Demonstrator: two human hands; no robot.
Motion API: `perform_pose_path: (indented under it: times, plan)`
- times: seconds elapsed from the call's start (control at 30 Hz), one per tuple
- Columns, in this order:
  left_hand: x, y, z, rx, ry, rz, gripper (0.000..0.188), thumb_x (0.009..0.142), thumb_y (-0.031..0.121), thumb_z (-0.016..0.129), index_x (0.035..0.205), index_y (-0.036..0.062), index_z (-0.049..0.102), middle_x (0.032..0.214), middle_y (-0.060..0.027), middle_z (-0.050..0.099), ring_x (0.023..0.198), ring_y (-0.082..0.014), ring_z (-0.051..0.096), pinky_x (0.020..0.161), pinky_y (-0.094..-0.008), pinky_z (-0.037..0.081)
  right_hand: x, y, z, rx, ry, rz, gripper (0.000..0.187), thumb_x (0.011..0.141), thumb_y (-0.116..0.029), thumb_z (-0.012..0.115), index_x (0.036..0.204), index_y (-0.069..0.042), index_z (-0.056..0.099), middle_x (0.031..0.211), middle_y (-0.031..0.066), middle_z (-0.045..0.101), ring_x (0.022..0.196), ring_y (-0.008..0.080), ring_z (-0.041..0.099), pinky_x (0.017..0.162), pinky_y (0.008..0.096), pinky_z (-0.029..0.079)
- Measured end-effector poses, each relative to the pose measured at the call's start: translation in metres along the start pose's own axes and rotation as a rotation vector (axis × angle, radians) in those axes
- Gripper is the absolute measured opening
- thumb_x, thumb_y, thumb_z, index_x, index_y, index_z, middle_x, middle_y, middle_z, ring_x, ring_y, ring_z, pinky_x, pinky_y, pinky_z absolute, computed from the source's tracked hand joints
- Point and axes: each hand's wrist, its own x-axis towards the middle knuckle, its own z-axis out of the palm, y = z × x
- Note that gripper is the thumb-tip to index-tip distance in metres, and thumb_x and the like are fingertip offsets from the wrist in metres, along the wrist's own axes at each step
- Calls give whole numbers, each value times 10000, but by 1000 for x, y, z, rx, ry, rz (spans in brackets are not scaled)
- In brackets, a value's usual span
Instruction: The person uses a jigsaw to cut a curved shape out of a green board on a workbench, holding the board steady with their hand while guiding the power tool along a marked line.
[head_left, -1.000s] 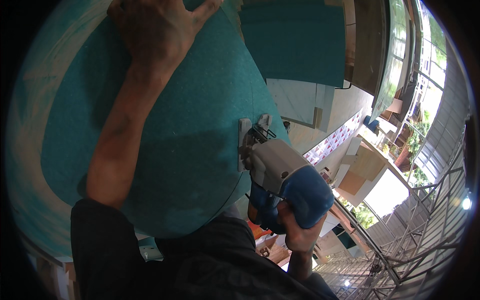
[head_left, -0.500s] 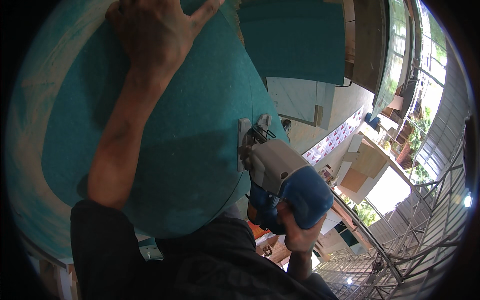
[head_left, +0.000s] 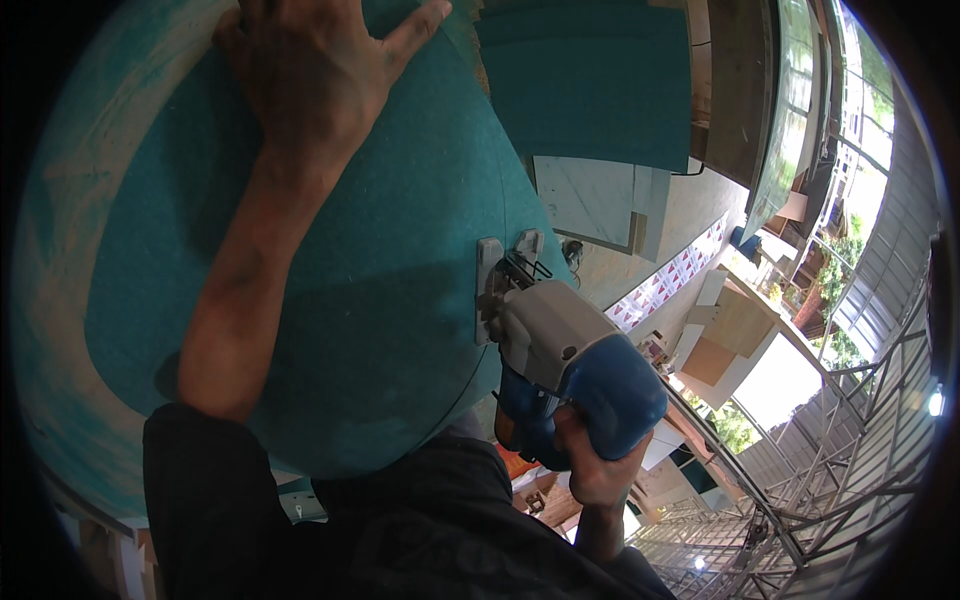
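My right hand (head_left: 603, 462) is wrapped around the handle of a blue and grey jigsaw (head_left: 562, 335), with the thumb on the handle's side. The jigsaw's metal base plate (head_left: 488, 290) rests on a large green board (head_left: 390, 230), close to its right edge. A thin dark curved line runs across the board from the base plate toward my body, and a fainter line continues beyond the plate. Over at the far left, my left hand (head_left: 310, 75) lies on the board with its thumb stretched out. The tips of its other fingers are partly cut off by the frame. The saw blade is hidden.
A pale, smeared band (head_left: 75, 200) borders the board's left side. Beyond the right edge are another green sheet (head_left: 590, 85), a white panel (head_left: 585, 200) and a strip of patterned sheet (head_left: 670, 275). Farther right, light boards (head_left: 725, 330) lean near a metal roof frame (head_left: 850, 480).
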Motion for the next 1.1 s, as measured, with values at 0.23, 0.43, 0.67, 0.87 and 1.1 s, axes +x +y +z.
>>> perform_pose_path:
  times: [0.23,0.43,0.67,0.87,1.1]
  plan:
    - [2,2,-2,0,-34,-17,520,734,403,899,993,57,609,1036,-104,517,1016,-269,510,918,-444,408,1,1,0,-20,23,-14,295,846,-54,799,1105,26,683,1030,96,733,932,168,703,850,313,539]
    - [1,-9,6,22,-43,34,534,737,425,892,1005,61,607,1029,-104,517,1007,-272,511,900,-443,409,3,2,-1,-49,22,-32,298,844,-60,802,1106,24,686,1026,96,736,931,168,705,852,316,541]
    - [1,-8,4,31,-65,30,543,732,439,892,1010,68,608,1029,-101,517,1008,-271,509,893,-437,408,6,-5,0,-17,-3,-28,286,847,-56,798,1106,23,705,1023,97,752,919,160,715,844,302,546]
    - [1,-7,5,33,-73,13,548,725,442,899,1011,72,613,1031,-94,517,1005,-267,505,892,-439,404,9,-5,-1,-60,14,-52,267,841,-63,802,1082,17,718,1009,97,749,907,168,715,840,313,547]
    - [1,-4,7,34,-68,1,572,732,465,893,1048,69,628,1040,-95,520,1035,-270,495,907,-439,396,11,-6,-2,-56,13,-63,259,840,-63,799,1076,11,723,1005,97,745,906,171,714,838,317,545]
